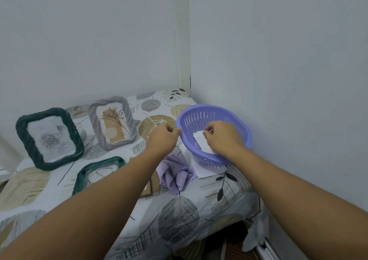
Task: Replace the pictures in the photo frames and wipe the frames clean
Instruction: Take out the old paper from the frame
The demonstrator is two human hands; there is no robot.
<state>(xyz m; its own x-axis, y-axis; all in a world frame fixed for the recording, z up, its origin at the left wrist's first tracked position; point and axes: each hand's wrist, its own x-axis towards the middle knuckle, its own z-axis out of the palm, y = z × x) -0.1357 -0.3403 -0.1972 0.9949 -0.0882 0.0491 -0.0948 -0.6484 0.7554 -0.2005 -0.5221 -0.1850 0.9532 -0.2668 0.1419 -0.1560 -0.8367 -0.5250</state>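
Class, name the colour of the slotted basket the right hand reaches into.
Lilac purple; the basket shows clearly in the head view, its only view.

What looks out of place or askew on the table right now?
The purple basket sits tilted, its near edge propped on white paper sheets beneath it. The purple cloth lies crumpled beside it. The teal frame lies flat, partly hidden under the left arm, while two others lean upright. Nothing looks spilled or broken.

Pale grey walls [278, 50] corner a bed under a leaf-print sheet [179, 216].
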